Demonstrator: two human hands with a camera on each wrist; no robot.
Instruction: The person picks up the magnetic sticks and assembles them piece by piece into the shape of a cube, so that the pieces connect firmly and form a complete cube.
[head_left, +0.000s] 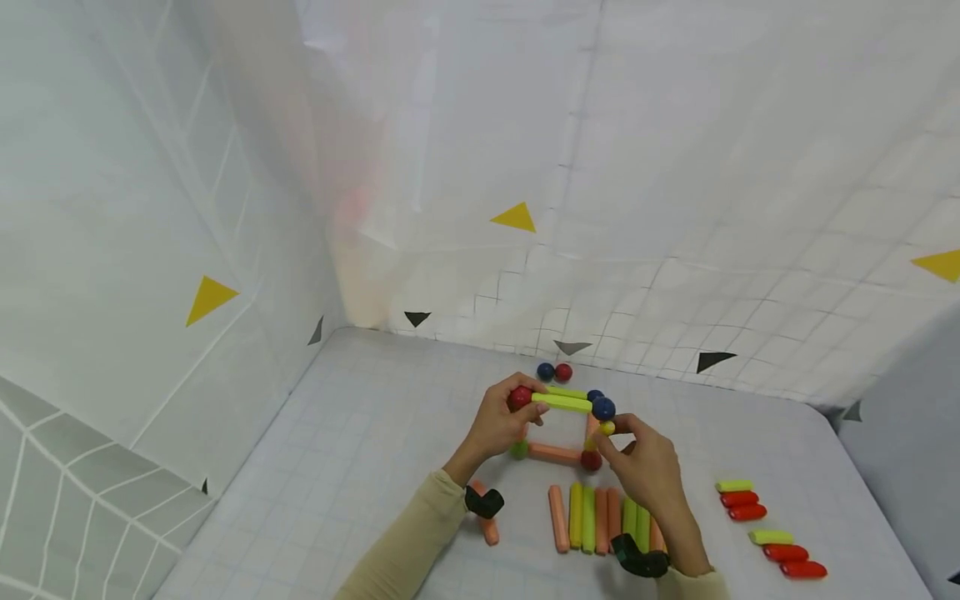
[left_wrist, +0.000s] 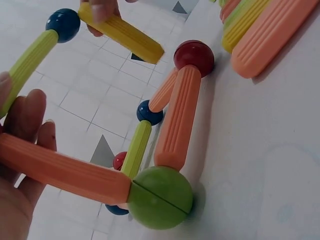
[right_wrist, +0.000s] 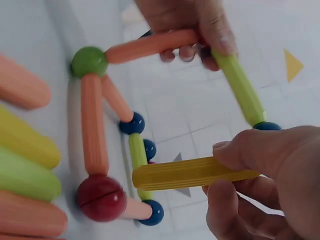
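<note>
A toy frame of ribbed rods and balls stands on the table. My left hand (head_left: pixel 504 425) holds its upper left corner, pinching a yellow-green rod (head_left: pixel 562 403) beside a red ball (head_left: pixel 521 397). An orange upright rod (left_wrist: pixel 65 167) runs from that corner to a green ball (left_wrist: pixel 160 197) on the table. My right hand (head_left: pixel 648 462) pinches a yellow rod (right_wrist: pixel 185 174) near a blue ball (head_left: pixel 603 408) at the upper right corner. In the left wrist view, the yellow rod's lower end hangs apart from the lower red ball (left_wrist: pixel 194 57). My right fingers hide its upper end in the right wrist view.
Loose orange, yellow and green rods (head_left: pixel 588 521) lie in a row in front of the frame. One orange rod (head_left: pixel 489 530) is under my left wrist. Red pieces (head_left: pixel 786 552) and short green ones lie at right. Two balls (head_left: pixel 563 372) sit behind the frame.
</note>
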